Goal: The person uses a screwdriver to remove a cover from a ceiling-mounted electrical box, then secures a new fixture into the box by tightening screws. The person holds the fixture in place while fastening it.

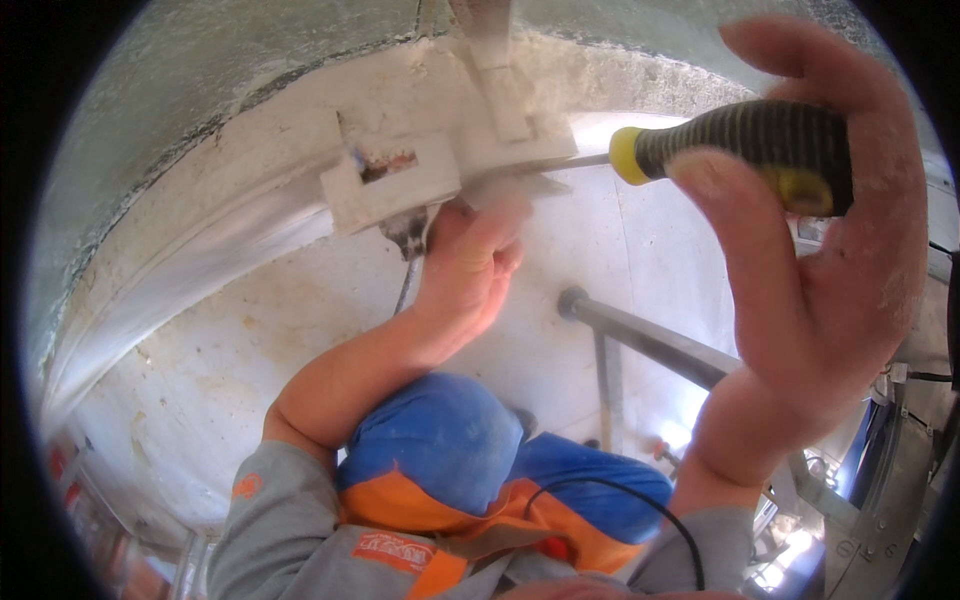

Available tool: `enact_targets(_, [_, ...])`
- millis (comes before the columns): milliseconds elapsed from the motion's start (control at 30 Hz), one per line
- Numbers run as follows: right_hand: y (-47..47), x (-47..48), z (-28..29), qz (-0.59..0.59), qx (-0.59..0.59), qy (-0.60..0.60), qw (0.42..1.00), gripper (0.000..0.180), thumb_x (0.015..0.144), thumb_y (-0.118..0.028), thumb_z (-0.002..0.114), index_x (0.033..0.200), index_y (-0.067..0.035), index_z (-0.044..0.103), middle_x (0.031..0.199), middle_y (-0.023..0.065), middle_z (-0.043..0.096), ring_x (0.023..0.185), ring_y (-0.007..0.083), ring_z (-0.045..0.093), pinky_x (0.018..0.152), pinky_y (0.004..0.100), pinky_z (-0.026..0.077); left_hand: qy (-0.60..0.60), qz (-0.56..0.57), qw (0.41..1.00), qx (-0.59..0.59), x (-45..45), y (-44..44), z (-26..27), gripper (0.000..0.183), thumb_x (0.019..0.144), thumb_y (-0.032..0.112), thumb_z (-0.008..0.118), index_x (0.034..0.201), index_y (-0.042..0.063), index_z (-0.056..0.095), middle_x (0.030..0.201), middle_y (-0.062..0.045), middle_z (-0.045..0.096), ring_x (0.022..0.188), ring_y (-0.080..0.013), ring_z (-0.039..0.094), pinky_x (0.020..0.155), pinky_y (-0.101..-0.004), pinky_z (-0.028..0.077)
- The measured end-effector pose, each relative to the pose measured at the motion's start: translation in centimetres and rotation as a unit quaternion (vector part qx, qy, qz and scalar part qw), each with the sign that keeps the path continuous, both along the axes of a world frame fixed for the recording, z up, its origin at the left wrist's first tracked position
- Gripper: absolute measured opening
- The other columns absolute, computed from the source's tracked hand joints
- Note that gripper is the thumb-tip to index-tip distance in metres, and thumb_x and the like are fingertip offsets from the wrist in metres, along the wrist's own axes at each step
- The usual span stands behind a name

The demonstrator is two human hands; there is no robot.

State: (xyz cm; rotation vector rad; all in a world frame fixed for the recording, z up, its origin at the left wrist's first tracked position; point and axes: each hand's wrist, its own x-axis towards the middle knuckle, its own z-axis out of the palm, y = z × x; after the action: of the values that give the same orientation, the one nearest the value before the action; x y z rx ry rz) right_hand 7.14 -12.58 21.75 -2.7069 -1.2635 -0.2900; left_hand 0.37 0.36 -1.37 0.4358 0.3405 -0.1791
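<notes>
My right hand [817, 247] is raised at the right, close to the camera. It grips the black and yellow ribbed handle of a screwdriver [742, 154], whose thin metal shaft points left at a pale metal bracket [517, 146]. Below the shaft's far end is my left hand [480, 247], blurred, its fingers up at the underside of the brackets; whether it holds something cannot be told. Left of it sits another pale plate [397, 184] with a rectangular cutout, rusty inside. A dark fitting [409, 229] with a cable hangs under this plate.
A grey metal rail [652, 337] with a post stands right of centre, below my hands. A curved greenish wall [225, 67] arches across the top. My bent knees in blue trousers are below. Metal frames and cables [885, 450] line the right side; a black cable crosses my lap.
</notes>
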Motion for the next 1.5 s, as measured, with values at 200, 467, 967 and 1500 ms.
enact_targets(200, [-0.4,-0.3,-0.7,0.004,0.022,-0.019,1.0,0.048,0.086,-0.013,0.075,0.13,-0.009,0.056,0.105,0.0088,0.065,0.09,0.0145,0.064,0.08,0.0275,0.055,-0.072,-0.004,0.997,-0.011,-0.2,0.1,-1.4,0.031,0.092,0.012,0.068,0.119,0.011,0.053,0.09,0.007,0.052,0.069,-0.0015,0.04,0.052,-0.0174,0.03])
enact_targets(467, [-0.2,0.2,-2.3,-0.082,0.102,-0.077,0.988,0.041,0.086,-0.022,0.079,0.121,-0.009,0.061,0.101,0.0061,0.067,0.076,0.0108,0.065,0.065,0.0199,0.054,-0.024,0.012,0.999,-0.019,0.1,-0.3,-0.5,0.028,0.092,0.012,0.068,0.117,0.01,0.055,0.094,0.006,0.054,0.071,-0.0016,0.041,0.053,-0.0171,0.03])
enact_targets(967, [1.2,-0.7,-2.2,-0.14,0.087,-0.07,0.984,0.048,0.085,-0.01,0.078,0.126,0.0,0.056,0.111,0.0118,0.065,0.087,0.0138,0.067,0.072,0.0196,0.055,-0.025,0.011,1.0,-0.013,0.2,-0.5,-0.5,0.027,0.093,0.013,0.068,0.117,0.009,0.056,0.092,0.003,0.058,0.071,-0.0018,0.042,0.054,-0.0166,0.032])
enact_targets(1500, [-0.5,-0.8,-2.3,-0.034,-0.037,-0.163,0.985,0.053,0.085,-0.01,0.077,0.131,-0.004,0.051,0.11,0.0094,0.066,0.082,0.0119,0.065,0.07,0.0169,0.051,-0.011,0.025,1.0,-0.002,0.1,-0.6,-0.9,0.024,0.093,0.012,0.066,0.114,0.01,0.057,0.091,0.005,0.056,0.07,-0.0015,0.041,0.053,-0.0167,0.03])
